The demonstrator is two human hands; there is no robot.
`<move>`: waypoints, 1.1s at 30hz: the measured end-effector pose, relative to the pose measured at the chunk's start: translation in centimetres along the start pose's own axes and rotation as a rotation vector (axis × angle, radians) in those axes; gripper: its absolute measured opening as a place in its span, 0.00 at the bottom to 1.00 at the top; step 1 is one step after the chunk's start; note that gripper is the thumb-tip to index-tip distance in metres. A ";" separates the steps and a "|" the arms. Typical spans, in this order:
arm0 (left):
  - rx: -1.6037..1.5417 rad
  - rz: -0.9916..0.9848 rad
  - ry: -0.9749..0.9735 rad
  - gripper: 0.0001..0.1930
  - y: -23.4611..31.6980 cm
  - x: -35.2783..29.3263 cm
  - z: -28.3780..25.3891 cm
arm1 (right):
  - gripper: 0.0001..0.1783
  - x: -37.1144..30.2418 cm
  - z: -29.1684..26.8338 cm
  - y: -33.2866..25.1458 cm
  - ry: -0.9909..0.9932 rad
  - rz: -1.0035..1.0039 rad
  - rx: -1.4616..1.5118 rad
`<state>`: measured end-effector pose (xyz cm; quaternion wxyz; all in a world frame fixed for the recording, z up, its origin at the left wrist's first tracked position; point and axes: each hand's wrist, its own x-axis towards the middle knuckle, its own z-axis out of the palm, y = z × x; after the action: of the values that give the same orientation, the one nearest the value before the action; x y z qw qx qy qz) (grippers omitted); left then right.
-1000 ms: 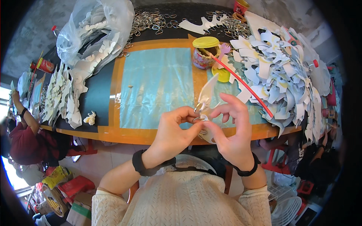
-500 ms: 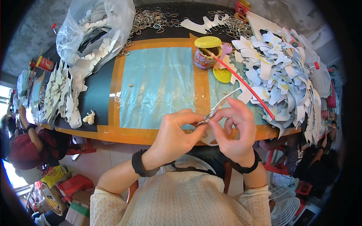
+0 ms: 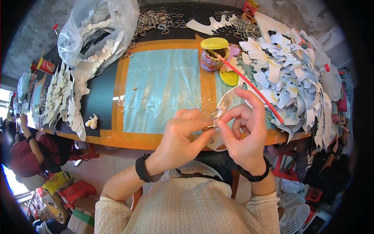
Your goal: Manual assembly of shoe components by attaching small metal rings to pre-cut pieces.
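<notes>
In front of my chest, over the table's near edge, my two hands meet fingertip to fingertip. Thumb and forefinger of my left hand [image 3: 183, 134] pinch a small oval metal ring [image 3: 210, 126]. My right hand [image 3: 245, 130] is closed on a white cut-out strip [image 3: 226, 100], its forefinger raised along the strip's upper part. The ring sits against the strip, but fingers hide how the two join. A pale flap of the piece hangs below my fingertips.
Taped blue sheeting [image 3: 161, 89] covers the table's middle. An open glue tin [image 3: 213, 60] holds a red-handled brush [image 3: 259, 93]. White cut-outs [image 3: 284, 74] pile at right, with more in a plastic bag [image 3: 74, 35] at left. Metal rings [image 3: 154, 19] lie behind. Another person [image 3: 31, 154] sits left.
The white strip has turned to show more of its face, and the metal ring is more visible. My right hand has shifted slightly, its forefinger lifting; my left has hardly moved.
</notes>
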<state>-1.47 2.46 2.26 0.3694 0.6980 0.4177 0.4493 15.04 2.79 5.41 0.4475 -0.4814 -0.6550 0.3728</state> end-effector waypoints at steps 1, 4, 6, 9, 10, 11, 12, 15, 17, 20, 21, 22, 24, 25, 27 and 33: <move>-0.036 -0.004 0.015 0.09 0.1 0.0 0.1 | 0.34 0.1 0.0 -0.1 0.009 0.000 -0.002; -0.102 -0.070 0.002 0.06 0.7 0.0 0.0 | 0.34 0.1 0.0 -0.1 0.011 0.005 0.006; -0.124 -0.088 0.009 0.06 0.6 0.0 -0.1 | 0.34 0.1 0.0 -0.1 0.000 0.010 0.019; -0.194 -0.137 0.021 0.06 0.3 -0.1 0.0 | 0.33 0.1 -0.1 0.1 -0.046 0.068 0.089; -0.244 -0.168 0.027 0.07 0.2 -0.2 0.0 | 0.33 0.0 0.0 0.5 -0.048 0.082 0.143; -0.243 -0.168 0.025 0.07 0.1 -0.2 0.1 | 0.32 0.0 0.0 0.6 -0.049 0.095 0.197; -0.324 -0.196 0.035 0.07 -0.1 -0.3 0.2 | 0.32 0.0 0.1 0.5 -0.048 0.095 0.197; -0.447 -0.237 0.092 0.06 -0.6 -0.7 0.3 | 0.29 0.1 0.4 0.0 -0.047 0.118 0.307; -0.491 -0.250 0.136 0.06 -0.6 -0.6 0.3 | 0.28 -0.3 0.2 -0.1 -0.002 0.108 0.471; -0.421 -0.244 0.240 0.07 -0.6 -0.4 0.4 | 0.27 -1.3 0.1 1.0 0.068 -0.059 0.401; -0.415 -0.234 0.292 0.07 -0.8 -0.5 0.5 | 0.27 -1.8 0.2 1.5 0.067 -0.061 0.404; -0.410 -0.224 0.345 0.08 -0.9 -0.5 0.5 | 0.28 -2.3 0.5 2.2 0.045 -0.061 0.354; -0.414 -0.268 0.368 0.08 -0.7 -0.5 0.5 | 0.29 -3.1 0.8 3.0 0.030 -0.058 0.299; -0.416 -0.312 0.394 0.09 -0.5 -0.5 0.5 | 0.30 -3.5 1.0 3.2 -0.063 0.034 0.301; -0.512 -0.354 0.429 0.09 -0.1 -0.4 0.6 | 0.33 -3.9 1.5 3.2 -0.213 0.123 0.230; -0.727 -0.413 0.471 0.07 -0.3 -0.7 0.6 | 0.31 -4.1 0.0 3.0 -0.307 0.313 0.275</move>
<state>-1.16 1.82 1.57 0.5665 0.3052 0.4358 0.6293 16.51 -0.42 1.78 0.3408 -0.4494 -0.5759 0.5918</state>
